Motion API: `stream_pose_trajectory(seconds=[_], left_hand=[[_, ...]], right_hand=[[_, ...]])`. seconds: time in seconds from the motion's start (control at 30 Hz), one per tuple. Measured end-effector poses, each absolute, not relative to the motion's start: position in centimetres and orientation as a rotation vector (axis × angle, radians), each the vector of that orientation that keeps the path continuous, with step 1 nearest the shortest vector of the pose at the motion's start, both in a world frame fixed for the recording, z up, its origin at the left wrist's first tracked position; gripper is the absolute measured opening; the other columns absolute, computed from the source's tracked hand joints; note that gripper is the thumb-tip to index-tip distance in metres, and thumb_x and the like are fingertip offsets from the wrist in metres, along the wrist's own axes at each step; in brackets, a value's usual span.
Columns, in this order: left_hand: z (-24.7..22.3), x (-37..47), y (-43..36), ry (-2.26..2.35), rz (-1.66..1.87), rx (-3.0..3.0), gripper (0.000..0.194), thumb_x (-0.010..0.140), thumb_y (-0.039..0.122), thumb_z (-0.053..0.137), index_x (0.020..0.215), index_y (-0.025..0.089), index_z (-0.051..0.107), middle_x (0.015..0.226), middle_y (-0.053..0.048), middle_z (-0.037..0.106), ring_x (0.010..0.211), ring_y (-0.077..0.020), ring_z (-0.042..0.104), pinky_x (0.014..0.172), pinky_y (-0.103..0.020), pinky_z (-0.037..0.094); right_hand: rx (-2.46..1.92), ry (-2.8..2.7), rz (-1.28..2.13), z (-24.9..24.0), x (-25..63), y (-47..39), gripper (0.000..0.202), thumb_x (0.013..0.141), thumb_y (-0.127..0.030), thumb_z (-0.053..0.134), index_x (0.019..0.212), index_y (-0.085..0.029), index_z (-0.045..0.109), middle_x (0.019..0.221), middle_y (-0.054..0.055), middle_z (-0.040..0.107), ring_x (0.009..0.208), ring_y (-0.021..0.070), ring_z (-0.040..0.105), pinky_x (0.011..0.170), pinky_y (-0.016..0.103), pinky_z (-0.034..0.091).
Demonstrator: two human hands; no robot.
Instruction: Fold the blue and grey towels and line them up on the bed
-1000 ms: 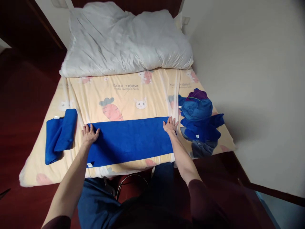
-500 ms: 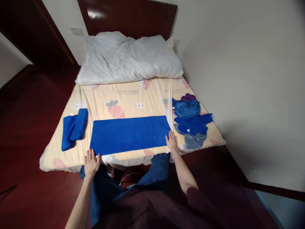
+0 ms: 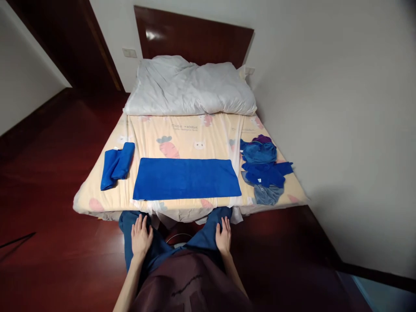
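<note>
At the left of the frame, a folded blue cloth (image 3: pixel 117 168) lies on the bed (image 3: pixel 149 132). Low, left of the middle, the left hand (image 3: pixel 141 237) rests on blue pants (image 3: pixel 205 234), fingers loose, holding nothing. In the middle, the bed sheet's writing (image 3: pixel 184 127) looks like "Cute rabbit", a bit blurry. Below it, a long blue cloth (image 3: pixel 186 178) lies flat near the bed's front edge. Low, right of the middle, the right hand (image 3: pixel 223 236) rests on the pants too, loose and with nothing in it. At the right are crumpled clothes (image 3: pixel 260 152), with a white tag (image 3: pixel 259 180) too small to read.
</note>
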State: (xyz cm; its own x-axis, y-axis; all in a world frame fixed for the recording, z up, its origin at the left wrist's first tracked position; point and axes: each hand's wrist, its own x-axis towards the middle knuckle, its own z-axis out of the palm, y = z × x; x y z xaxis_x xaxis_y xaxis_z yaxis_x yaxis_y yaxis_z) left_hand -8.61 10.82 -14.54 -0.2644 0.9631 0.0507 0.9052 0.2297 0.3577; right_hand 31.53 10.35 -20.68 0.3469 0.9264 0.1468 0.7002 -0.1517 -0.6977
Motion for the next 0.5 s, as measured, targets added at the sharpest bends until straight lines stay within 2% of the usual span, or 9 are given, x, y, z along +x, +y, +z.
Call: stream_pose_trajectory(seconds=[0.1,0.2,0.37,0.5], left_hand=[[-14.4,-9.3,12.2,2.340,0.595,1.742,0.066,0.093,0.034,0.040,0.157,0.016,0.035,0.165,-0.015,0.027,0.151,-0.0333,0.028,0.122,-0.052,0.028],[-14.6,-9.7,12.6,2.390,0.660,1.705,0.062,0.094,0.034,0.041,0.151,0.009,0.042,0.162,-0.019,0.031,0.149,-0.0354,0.032,0.120,-0.053,0.030],[-15.1,-10.0,11.7,2.471,0.632,1.669,0.058,0.092,0.033,0.041,0.144,0.009,0.050,0.159,-0.019,0.036,0.146,-0.0343,0.036,0.120,-0.050,0.030],[-15.3,-10.1,11.6,2.504,0.543,1.723,0.055,0.092,0.034,0.039,0.138,0.009,0.055,0.155,-0.019,0.044,0.146,-0.0333,0.037,0.119,-0.049,0.032]], right_hand=[[-1.931,-1.534,0.362,-18.4,32.3,14.1,0.062,0.102,-0.051,0.032,0.149,-0.014,0.049,0.159,0.014,0.040,0.151,0.0319,0.032,0.122,0.054,0.031],[-1.944,-1.666,0.287,-15.6,33.6,20.3,0.064,0.103,-0.047,0.028,0.149,-0.007,0.046,0.161,0.017,0.035,0.153,0.0294,0.026,0.123,0.049,0.027],[-2.044,-1.824,0.283,-12.6,35.0,31.6,0.062,0.102,-0.038,0.032,0.155,-0.007,0.037,0.166,0.016,0.023,0.156,0.0277,0.016,0.125,0.048,0.016],[-2.165,-1.881,0.413,-12.7,35.4,38.0,0.062,0.101,-0.036,0.036,0.157,-0.008,0.033,0.168,0.015,0.018,0.156,0.0280,0.015,0.125,0.047,0.013]])
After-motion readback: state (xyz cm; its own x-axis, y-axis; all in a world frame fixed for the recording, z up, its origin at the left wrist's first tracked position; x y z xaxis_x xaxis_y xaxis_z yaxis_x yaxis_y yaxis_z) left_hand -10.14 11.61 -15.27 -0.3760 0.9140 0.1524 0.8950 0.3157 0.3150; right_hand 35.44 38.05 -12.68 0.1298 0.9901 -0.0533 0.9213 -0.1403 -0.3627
